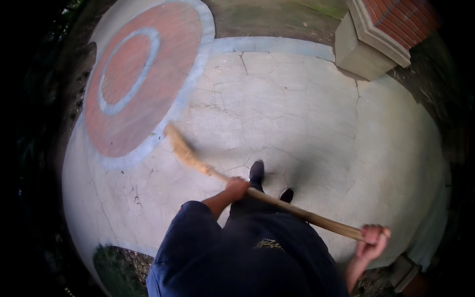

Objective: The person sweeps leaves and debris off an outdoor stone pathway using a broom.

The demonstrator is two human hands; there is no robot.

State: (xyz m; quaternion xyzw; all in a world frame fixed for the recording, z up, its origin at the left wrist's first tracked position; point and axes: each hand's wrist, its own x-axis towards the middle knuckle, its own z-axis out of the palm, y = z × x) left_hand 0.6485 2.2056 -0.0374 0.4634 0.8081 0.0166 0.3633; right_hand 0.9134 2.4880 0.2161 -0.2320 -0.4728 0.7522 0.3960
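A straw broom [186, 153] with a long wooden handle slants across in front of me, its bristle head to the far left. My left hand [237, 188] is closed round the handle a little behind the bristles. Out to the right, my right hand [374, 242] grips the handle's top end. The bristles lie over pale paving, close to the edge of a red circle; whether they touch the ground I cannot tell. Small dark bits of leaf litter [137, 197] lie on the paving left of the broom.
The red circle with pale blue rings [162, 84] is set into cracked stone paving [297, 99]. A brick-topped pillar [366, 49] stands at the far right. My shoes [257, 171] are just beyond the handle. Soil and plants [116, 267] border the lower left.
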